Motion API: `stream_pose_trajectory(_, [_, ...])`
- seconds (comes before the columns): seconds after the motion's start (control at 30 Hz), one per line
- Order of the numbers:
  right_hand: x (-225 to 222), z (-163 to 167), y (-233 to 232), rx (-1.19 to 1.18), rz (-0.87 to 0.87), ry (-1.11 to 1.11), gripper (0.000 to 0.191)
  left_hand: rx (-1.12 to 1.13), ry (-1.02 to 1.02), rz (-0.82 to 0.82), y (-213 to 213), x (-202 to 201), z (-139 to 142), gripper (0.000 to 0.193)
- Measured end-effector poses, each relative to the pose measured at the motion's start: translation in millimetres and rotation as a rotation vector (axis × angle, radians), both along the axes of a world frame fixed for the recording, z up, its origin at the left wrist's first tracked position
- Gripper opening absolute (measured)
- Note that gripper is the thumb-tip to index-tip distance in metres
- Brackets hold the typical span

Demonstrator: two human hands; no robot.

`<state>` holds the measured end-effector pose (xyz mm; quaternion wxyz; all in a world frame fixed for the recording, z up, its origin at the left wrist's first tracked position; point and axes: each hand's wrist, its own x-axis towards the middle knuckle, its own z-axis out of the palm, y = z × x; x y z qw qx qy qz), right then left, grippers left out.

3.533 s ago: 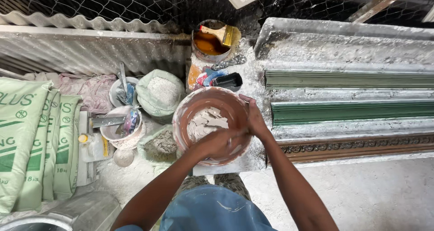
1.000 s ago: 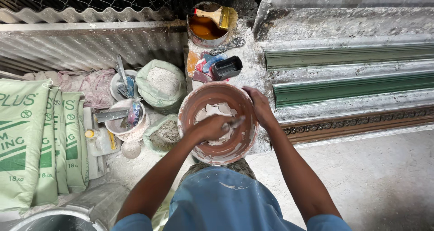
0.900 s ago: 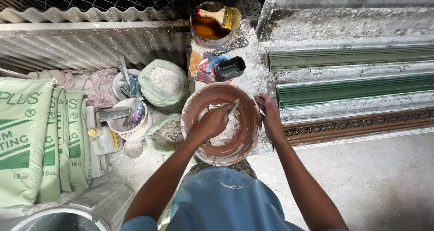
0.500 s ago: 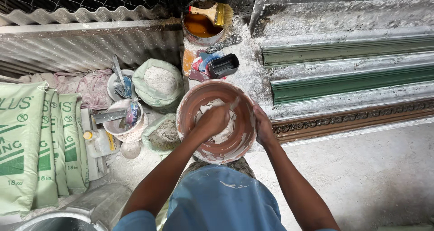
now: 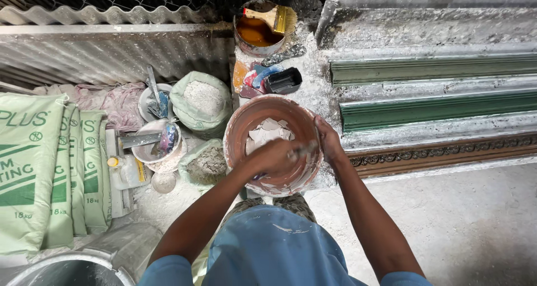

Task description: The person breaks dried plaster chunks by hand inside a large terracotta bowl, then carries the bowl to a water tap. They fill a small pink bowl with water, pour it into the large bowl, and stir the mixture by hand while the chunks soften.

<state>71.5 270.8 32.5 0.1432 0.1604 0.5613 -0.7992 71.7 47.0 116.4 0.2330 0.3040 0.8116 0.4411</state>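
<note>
Head view: brown bowl (image 5: 273, 143) sits on the plaster-crusted bench edge, directly in front of the person. Left hand (image 5: 272, 156) is inside the bowl, fingers closed around a thin tool (image 5: 305, 149), blurred, so its kind is unclear. Right hand (image 5: 328, 142) clasps the bowl's right rim, fingers curled over the edge. Inside: white plaster (image 5: 267, 133), patchy and lumpy toward the far wall, with bare smeared brown sides around it; mixing looks under way but uneven, lumps left to work in. Behind the bowl, a tin (image 5: 259, 35) holds amber liquid with a brush (image 5: 275, 17) laid across its rim. A small black tub (image 5: 283, 80) stands between tin and bowl; contents not readable. Left of the bench, an open sack (image 5: 202, 102) holds white powder, a second bag (image 5: 203, 164) just below it holds greyish lumpy powder. Two white tubs (image 5: 159, 141) near them carry scrapers and residue. Green paper sacks (image 5: 40, 168) lie stacked at far left, closed. Green moulds (image 5: 436, 87) run along the bench at right
</note>
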Motion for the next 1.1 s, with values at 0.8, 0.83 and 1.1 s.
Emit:
stream_pose_trajectory(0.8, [-21, 9, -11, -0.102, 0.071, -0.016, 0.094, -0.348, -0.077, -0.080, 14, -25, 63, 0.029])
stream_pose_trajectory(0.83, [-22, 7, -11, -0.136, 0.090, 0.004, 0.094, -0.364, -0.082, -0.053, 15, -25, 62, 0.027])
stream_pose_trajectory(1.1, [-21, -5, 0, 0.255, -0.067, 0.179, 0.082, -0.314, -0.212, -0.221, 6, -14, 10, 0.038])
